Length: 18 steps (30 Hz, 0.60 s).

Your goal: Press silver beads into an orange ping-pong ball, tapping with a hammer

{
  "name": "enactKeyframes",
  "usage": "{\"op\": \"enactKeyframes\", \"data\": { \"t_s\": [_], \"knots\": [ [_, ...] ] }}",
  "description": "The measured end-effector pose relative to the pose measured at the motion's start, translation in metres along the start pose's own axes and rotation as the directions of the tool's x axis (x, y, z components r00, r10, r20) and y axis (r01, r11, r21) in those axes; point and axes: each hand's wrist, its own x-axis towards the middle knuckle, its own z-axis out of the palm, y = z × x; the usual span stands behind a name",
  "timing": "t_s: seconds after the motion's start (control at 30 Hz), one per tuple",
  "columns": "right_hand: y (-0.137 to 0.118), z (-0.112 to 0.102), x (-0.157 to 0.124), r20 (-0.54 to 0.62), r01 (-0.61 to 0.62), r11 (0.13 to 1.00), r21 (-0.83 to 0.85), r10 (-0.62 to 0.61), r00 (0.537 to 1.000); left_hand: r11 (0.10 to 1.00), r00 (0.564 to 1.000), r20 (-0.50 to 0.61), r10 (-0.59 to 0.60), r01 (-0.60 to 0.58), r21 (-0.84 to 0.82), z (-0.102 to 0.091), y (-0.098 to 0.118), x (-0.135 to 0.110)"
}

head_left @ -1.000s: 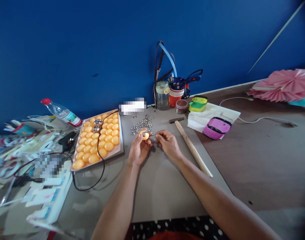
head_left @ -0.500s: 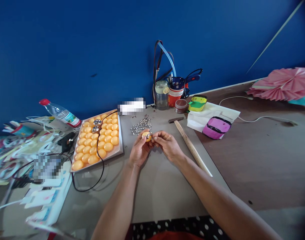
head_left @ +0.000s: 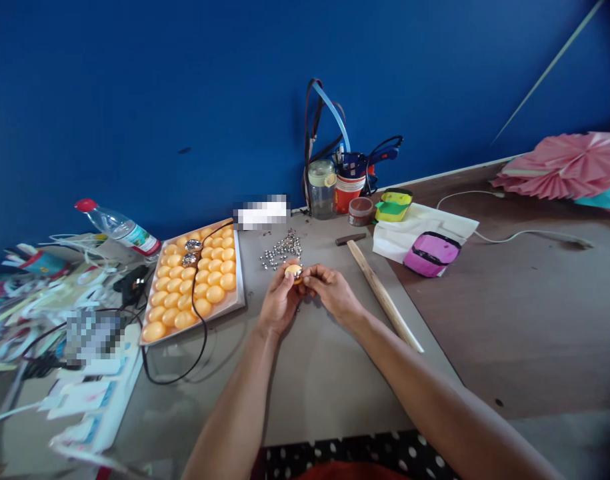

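Note:
My left hand (head_left: 278, 301) is closed around an orange ball (head_left: 293, 269) that looks like a ping-pong ball, with small shiny silver pieces on its right side. At that side, the thumb and fingers of my right hand (head_left: 329, 287) are pinched together; whatever is between them is hidden. Just beyond both hands lies a loose pile of small silver beads or studs (head_left: 285, 248) on the grey tabletop (head_left: 329, 373). To the left, a box of orange balls (head_left: 215, 294) bears two ornaments covered in silver (head_left: 189, 259).
A hammer with a wooden handle (head_left: 385, 297) lies right of my right arm. Behind stand a glass jar (head_left: 323, 193), red paper cups (head_left: 349, 195) and a small brown tub (head_left: 361, 211). A black cable (head_left: 205, 333) crosses the box. Purple pouch (head_left: 431, 255) rests on white paper.
The ball has turned a little in my left hand, its silver pieces showing more toward the right. My right fingers stay pinched against its side. The view has shifted slightly.

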Motion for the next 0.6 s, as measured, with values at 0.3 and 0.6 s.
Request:
{"op": "enactKeyframes", "data": {
  "t_s": [0.3,0.6],
  "knots": [
    [-0.0021,-0.0008,-0.0014,0.008,-0.026,0.999,0.048,0.026,1.0,1.0,1.0,-0.02,-0.007,0.006,-0.002,0.0006,-0.0002,-0.0004],
    [-0.0011,-0.0006,-0.0017,0.008,-0.043,0.997,0.065,0.042,0.999,1.0,0.999,-0.032,0.0,0.001,0.021,0.0027,-0.0016,-0.0015]
  ]
}}
